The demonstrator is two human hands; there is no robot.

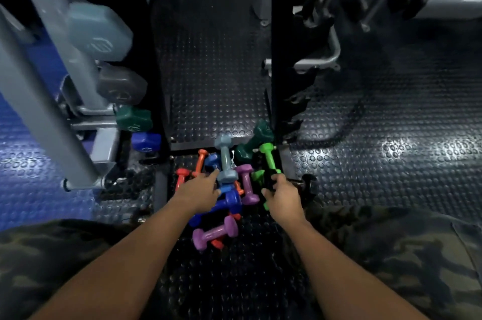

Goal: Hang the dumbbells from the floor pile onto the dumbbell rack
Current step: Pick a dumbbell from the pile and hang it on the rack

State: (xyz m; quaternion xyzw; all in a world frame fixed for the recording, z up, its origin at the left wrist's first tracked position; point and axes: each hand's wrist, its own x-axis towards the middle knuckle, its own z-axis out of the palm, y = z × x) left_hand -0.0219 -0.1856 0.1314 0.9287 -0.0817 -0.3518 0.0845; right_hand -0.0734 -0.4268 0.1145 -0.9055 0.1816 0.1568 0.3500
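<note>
Dumbbells (pixel 226 160) piled on floor | right hand (pixel 283 196) grips green dumbbell (pixel 268 160), axis pointing away | left hand (pixel 198 189) nearest grey-blue one, fingers extended, touching it.

The floor pile holds a pale blue dumbbell (pixel 226 160), purple dumbbell (pixel 215 234), bright green dumbbell (pixel 268 156), orange dumbbell (pixel 200 160) and dark green dumbbell (pixel 251 143); the floor (pixel 378 163) is black, stud-patterned rubber; the trousers (pixel 391 254) are camouflage.

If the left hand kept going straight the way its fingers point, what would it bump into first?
Most likely the light blue-grey dumbbell on top of the pile: the left hand points up and right, its fingertips right at that dumbbell's handle. Whether they already touch is unclear from this single view.
</note>
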